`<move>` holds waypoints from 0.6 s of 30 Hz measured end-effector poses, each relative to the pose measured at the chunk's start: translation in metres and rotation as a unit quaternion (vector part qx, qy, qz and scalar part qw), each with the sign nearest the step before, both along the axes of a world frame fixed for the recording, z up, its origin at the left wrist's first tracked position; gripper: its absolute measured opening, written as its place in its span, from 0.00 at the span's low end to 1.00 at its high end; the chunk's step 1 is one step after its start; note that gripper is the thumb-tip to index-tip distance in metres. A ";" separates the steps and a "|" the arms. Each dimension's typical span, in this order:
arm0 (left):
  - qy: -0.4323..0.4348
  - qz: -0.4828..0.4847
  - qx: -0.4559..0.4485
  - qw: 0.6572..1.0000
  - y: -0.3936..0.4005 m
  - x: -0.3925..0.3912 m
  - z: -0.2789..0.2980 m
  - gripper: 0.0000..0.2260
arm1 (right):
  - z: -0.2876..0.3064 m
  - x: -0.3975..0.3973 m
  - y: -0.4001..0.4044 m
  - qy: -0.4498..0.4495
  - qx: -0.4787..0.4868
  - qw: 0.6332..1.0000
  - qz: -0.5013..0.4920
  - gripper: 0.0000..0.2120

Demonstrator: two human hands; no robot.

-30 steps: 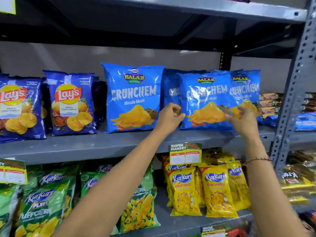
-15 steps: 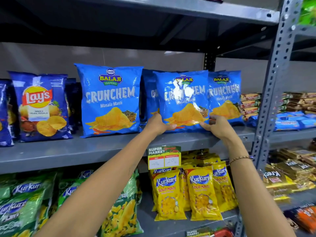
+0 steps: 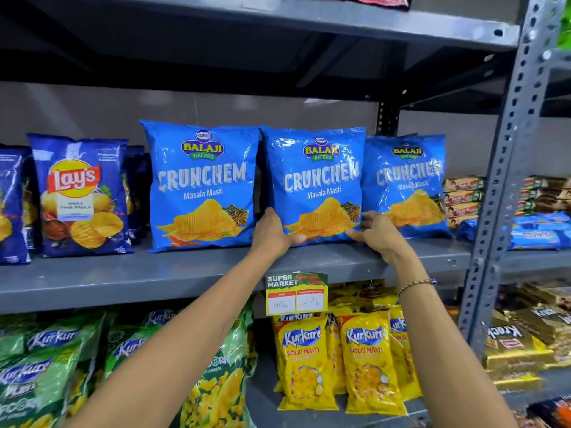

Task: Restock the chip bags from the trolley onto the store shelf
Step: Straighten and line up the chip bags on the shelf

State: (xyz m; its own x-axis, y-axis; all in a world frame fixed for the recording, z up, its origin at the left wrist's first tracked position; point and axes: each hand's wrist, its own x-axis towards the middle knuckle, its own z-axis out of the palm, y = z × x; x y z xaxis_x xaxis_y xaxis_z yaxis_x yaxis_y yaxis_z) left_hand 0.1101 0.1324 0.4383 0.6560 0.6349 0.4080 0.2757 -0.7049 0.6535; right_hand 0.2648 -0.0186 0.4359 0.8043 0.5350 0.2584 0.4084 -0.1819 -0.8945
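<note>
Head view, hands: left hand (image 3: pixel 272 231) and right hand (image 3: pixel 377 231) clamp the lower corners of the middle Crunchem bag (image 3: pixel 315 180).
Head view, bag: upright on the grey shelf (image 3: pixel 123 273), between both hands.
Head view, neighbours: Crunchem bags just beside each hand.

Crunchem bag (image 3: pixel 315 186) — "Masala Masti"; price tag (image 3: pixel 296 294) — 40, 20.

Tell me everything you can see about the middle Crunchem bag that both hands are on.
The middle Crunchem bag is a glossy blue, puffed, sealed pouch printed Balaji Wafers, Crunchem, Masala Masti, with ridged chips pictured. It stands upright on the grey shelf, overlapping its neighbour bags. The left hand and right hand grip its bottom corners.
</note>
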 end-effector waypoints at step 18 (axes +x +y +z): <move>0.053 0.032 0.066 0.996 -0.015 -0.037 0.007 0.27 | 0.003 -0.104 -0.013 -0.271 -0.035 0.949 -0.156 0.24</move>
